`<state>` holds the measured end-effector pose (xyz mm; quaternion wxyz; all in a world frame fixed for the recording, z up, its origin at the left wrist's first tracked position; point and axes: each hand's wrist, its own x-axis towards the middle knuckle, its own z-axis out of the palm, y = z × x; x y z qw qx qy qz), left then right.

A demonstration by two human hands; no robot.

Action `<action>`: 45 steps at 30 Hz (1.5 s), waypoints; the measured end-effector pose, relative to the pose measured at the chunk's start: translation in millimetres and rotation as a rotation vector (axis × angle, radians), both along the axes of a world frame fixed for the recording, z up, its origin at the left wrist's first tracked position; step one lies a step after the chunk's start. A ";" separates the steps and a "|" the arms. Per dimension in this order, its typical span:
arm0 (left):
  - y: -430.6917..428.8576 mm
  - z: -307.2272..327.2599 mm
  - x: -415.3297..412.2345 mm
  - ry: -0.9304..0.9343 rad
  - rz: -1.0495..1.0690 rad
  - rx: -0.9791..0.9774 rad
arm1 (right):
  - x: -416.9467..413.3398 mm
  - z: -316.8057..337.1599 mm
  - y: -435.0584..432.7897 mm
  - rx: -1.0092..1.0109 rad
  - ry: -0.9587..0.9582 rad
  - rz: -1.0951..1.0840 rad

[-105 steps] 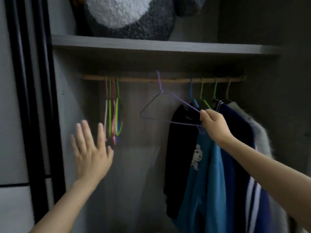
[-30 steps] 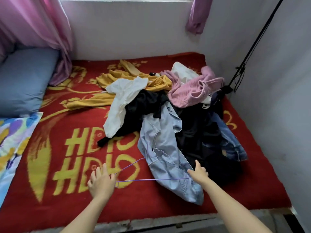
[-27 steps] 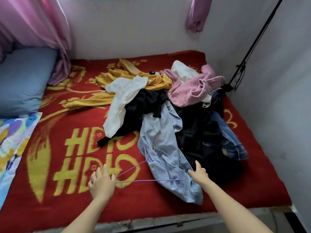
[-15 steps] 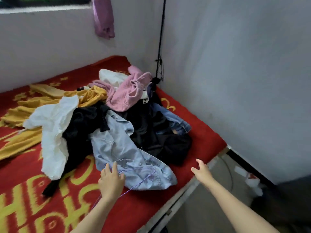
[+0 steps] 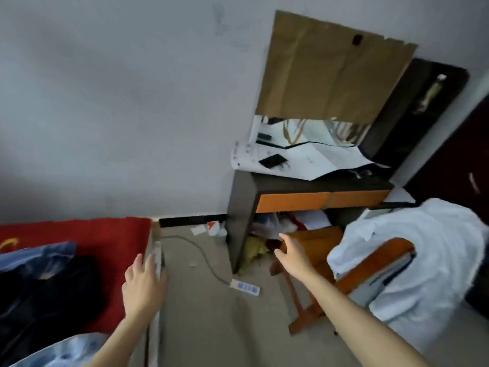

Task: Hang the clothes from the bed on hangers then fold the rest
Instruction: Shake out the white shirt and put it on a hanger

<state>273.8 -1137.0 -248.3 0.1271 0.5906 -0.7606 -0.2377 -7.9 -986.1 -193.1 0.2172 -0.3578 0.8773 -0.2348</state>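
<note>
Both hands are empty with fingers loosely spread, the left hand (image 5: 144, 284) over the edge of the red bed (image 5: 113, 234) at lower centre-left, the right hand (image 5: 291, 251) held out mid-frame before the worktop (image 5: 240, 207), while the clothes (image 5: 53, 292) lie heaped on the bed at lower left.

Light: dim, cool, diffuse; source out of view.
Shadows: deep under the counter (image 5: 317, 184); black clothes (image 5: 47, 295) near left without detail.
Glare: pale reflection in the mirror (image 5: 312, 133); white cloth (image 5: 428, 245) at right washed out.
Blur: motion smear everywhere; left hand (image 5: 144, 287) and right hand (image 5: 292, 254) soft-edged.
Distortion: wide-angle bending, counter and cardboard (image 5: 330, 75) leaning at far right.
Focus: nothing crisp, small floor litter (image 5: 199, 230) unreadable.
</note>
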 end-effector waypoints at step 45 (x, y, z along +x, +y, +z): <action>213.8 111.0 -472.9 0.604 -0.965 0.189 | -209.8 162.6 218.6 -0.759 0.503 0.138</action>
